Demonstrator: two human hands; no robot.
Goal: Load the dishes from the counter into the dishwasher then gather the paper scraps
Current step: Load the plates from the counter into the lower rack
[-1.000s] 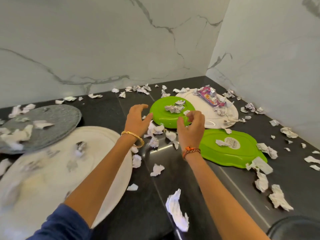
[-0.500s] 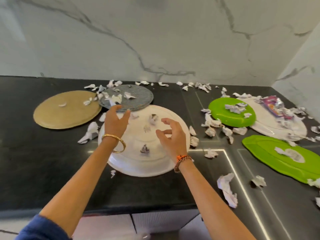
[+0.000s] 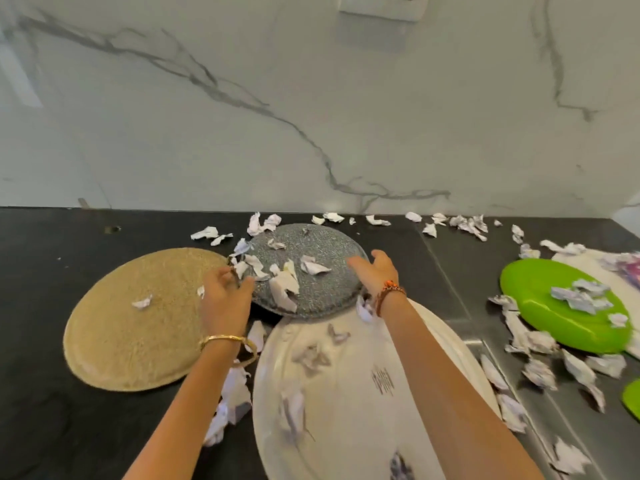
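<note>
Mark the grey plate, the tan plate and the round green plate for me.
grey plate (image 3: 322, 292): head view, on its speckled face, right of centre.
tan plate (image 3: 138, 327): head view, on the bare middle of its face.
round green plate (image 3: 540, 296): head view, on its bare left part.

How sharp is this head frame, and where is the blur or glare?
Head view: grey plate and both hands, left hand and right hand, fairly sharp; white plate and right-side paper scraps smeared by motion; soft glare streaks on the counter; wide-angle bending at edges.

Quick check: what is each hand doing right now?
Left hand: pinches the grey plate at its left rim.
Right hand: open, fingers on its right rim.
</note>
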